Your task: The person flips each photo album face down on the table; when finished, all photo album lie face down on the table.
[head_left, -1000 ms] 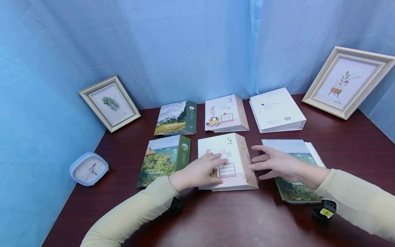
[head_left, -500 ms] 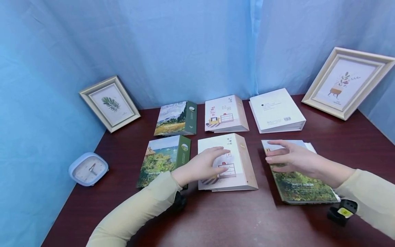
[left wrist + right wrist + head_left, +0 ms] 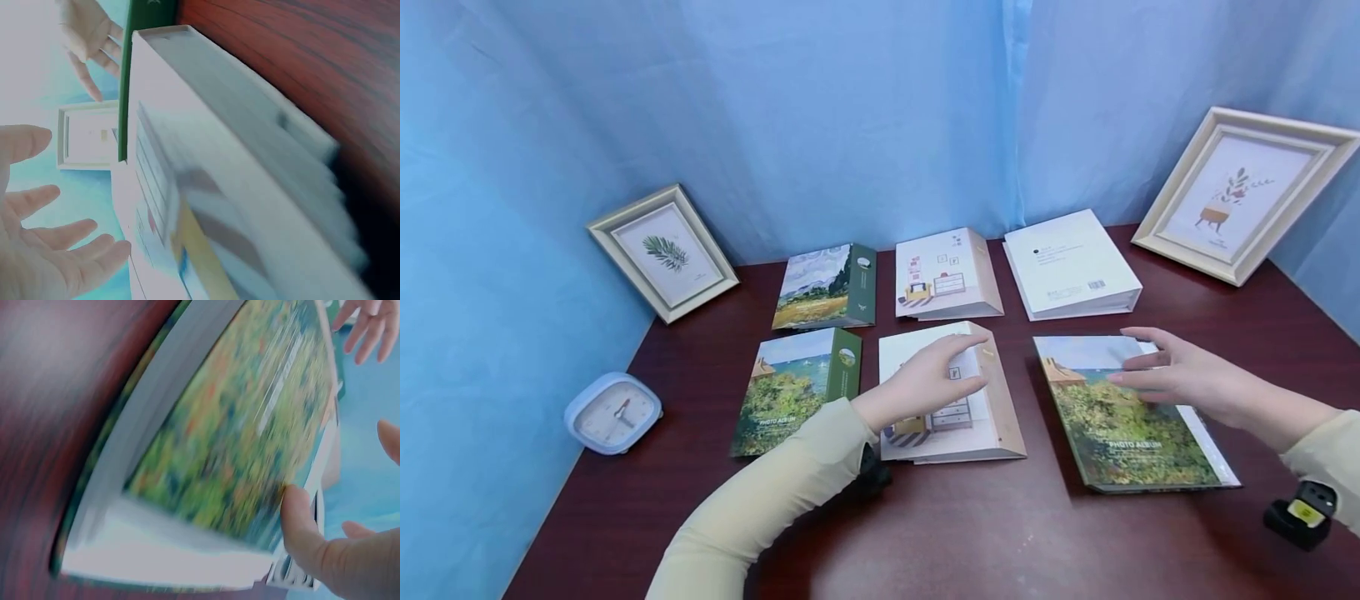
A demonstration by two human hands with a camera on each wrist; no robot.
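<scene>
Wooden table (image 3: 970, 533) | six albums, frames, clock (image 3: 613, 412) | both hands spread, holding nothing

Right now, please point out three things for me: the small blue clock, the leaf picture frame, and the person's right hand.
small blue clock (image 3: 613, 413), head view, on its white dial.
leaf picture frame (image 3: 663, 251), head view, on the leaf print.
right hand (image 3: 1183, 377), head view, on the back of the hand.

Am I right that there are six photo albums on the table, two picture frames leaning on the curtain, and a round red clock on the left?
Not quite: the clock is pale blue and squarish with rounded corners, not round and red, as the head view shows. The rest holds: six albums lie on the table, and two picture frames, one left and one right, lean on the blue curtain.
</scene>
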